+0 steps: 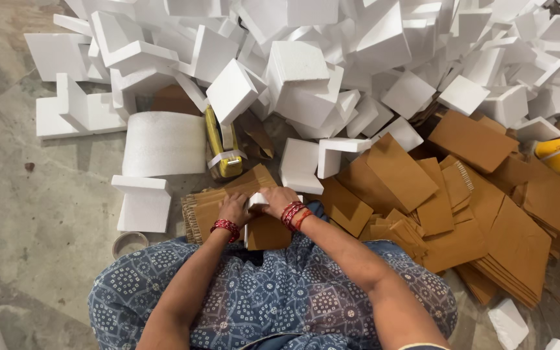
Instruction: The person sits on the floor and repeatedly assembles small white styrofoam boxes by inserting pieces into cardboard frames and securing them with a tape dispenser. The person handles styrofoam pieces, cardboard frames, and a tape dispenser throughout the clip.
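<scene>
Two hands point(257, 206) on one foam block point(257, 199) (white)

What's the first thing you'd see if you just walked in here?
A huge heap of white foam blocks fills the top. Brown cardboard sheets spread at the right. In the middle, the left hand and right hand press a white foam piece onto a cardboard piece.

Bright, even light w/ soft shadows; sharp center, slight wide-angle edge distortion.
</scene>
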